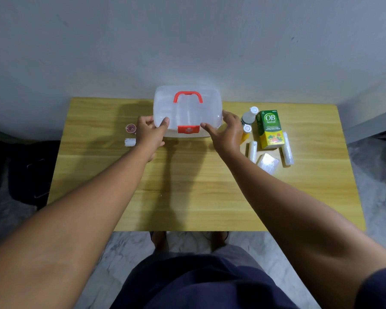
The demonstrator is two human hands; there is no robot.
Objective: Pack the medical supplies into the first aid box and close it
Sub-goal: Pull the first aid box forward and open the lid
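Our left hand (151, 130) and right hand (225, 131) grip the front corners of the first aid box (187, 112), thumbs on its lid, fingers around the sides. The box lies straight ahead between them, long axis running left to right, red latch (188, 129) facing us, apparently shut. Supplies wait on the counter (198, 192): a tape roll (130, 128) left, a green carton (269, 129) and bottles (249, 115) right.

The wooden bench (187, 197) carries the first aid box (187, 112), a tape roll (130, 128), 2 bottles (250, 115), a green carton (270, 129) and wrapped bandages (268, 162).
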